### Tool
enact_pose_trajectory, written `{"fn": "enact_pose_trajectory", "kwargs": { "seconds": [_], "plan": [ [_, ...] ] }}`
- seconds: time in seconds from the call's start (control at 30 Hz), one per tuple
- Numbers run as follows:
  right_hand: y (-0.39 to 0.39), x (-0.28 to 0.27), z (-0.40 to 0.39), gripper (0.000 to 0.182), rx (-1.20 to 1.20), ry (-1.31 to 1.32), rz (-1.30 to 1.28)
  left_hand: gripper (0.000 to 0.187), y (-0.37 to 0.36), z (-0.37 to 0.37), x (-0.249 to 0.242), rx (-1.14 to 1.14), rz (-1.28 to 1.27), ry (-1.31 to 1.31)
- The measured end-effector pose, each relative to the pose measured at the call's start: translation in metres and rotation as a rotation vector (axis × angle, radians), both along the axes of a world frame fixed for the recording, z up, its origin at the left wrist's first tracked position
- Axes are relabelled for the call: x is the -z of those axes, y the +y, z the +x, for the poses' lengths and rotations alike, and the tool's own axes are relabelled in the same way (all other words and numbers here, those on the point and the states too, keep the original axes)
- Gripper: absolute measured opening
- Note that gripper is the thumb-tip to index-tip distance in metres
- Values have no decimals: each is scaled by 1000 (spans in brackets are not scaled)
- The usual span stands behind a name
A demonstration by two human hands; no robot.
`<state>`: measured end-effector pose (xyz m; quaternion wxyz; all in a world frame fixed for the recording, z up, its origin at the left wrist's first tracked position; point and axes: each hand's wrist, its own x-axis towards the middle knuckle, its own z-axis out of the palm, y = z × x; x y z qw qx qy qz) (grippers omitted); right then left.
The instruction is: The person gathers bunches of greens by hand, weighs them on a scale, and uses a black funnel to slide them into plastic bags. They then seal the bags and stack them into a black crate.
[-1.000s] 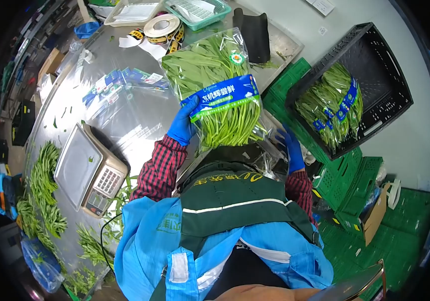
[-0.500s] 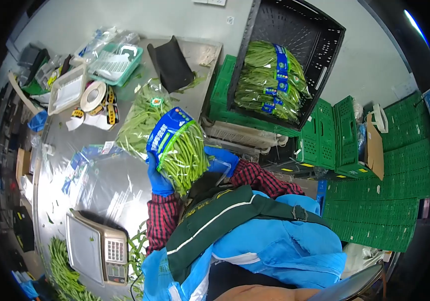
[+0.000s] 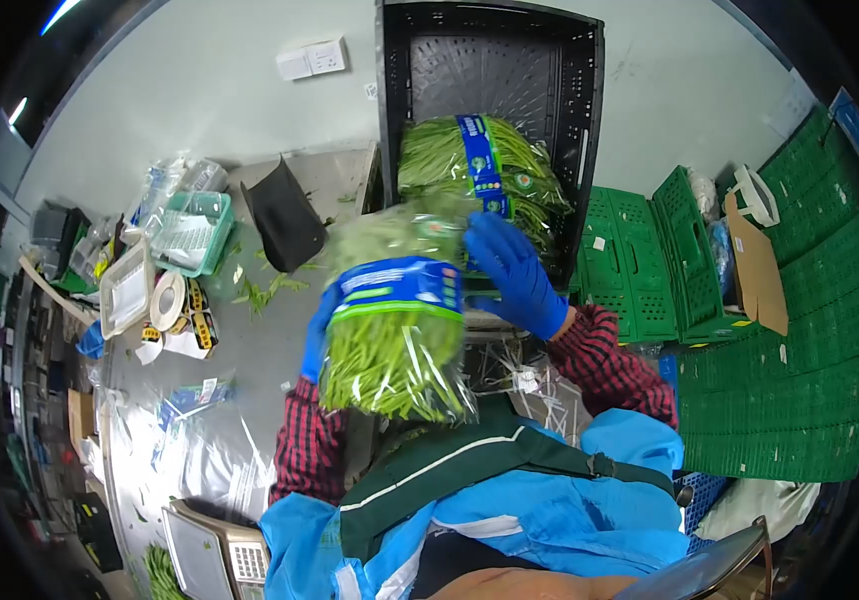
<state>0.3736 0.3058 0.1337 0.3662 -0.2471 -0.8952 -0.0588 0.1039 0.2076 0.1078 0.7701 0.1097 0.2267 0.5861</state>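
My left hand [image 3: 316, 335], in a blue glove, is closed on the left side of a clear bag of green vegetables [image 3: 394, 355]. The bag has a blue printed band, and bundled thin green stems face me below it. My right hand [image 3: 519, 275], also blue-gloved, has its fingers stretched out by the bag's upper right corner. Just behind its fingertips, similar bags of greens [image 3: 434, 155] lie stacked in a tilted black crate [image 3: 592, 130].
Left of me, a metal table [image 3: 249, 385] carries a scale [image 3: 194, 550], a label roll [image 3: 167, 302], a teal basket [image 3: 217, 235] and a bent black sheet [image 3: 284, 215]. Green crates [image 3: 629, 265] stand at the right, with a cardboard piece [image 3: 757, 270] among them.
The bag has moved toward the black crate and its band now lies nearly level. My right hand has come from beneath the bag to its upper right. The view has turned.
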Motion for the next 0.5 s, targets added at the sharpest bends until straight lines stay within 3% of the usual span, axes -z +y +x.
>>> {"fn": "enact_pose_trajectory", "kwargs": {
  "seconds": [0.07, 0.1, 0.17, 0.2, 0.23, 0.27, 0.4, 0.5],
  "plan": [
    [13, -21, 7, 67, -217, -89, 152, 64, 26, 45, -41, 154, 25, -157],
    [18, -47, 18, 56, -194, 6, 17, 67, 35, 60, -58, 221, 85, -255],
    [52, -60, 43, 49, -43, 190, 164, 69, 67, 57, -19, 148, 173, -402],
    [67, -71, 46, 46, 18, 235, 129, 67, 85, 54, 12, 113, 230, -458],
    [84, -81, 50, 42, 76, 277, 93, 65, 94, 61, 13, 76, 288, -516],
    [111, -79, 53, 41, 148, 294, 108, 61, 90, 62, 13, 32, 93, -338],
    [215, -45, 59, 38, 306, 339, 47, 54, 68, 62, 70, -29, -2, -274],
    [274, 18, 57, 37, 327, 213, 30, 51, 45, 51, 115, -119, -59, -303]
  ]
}}
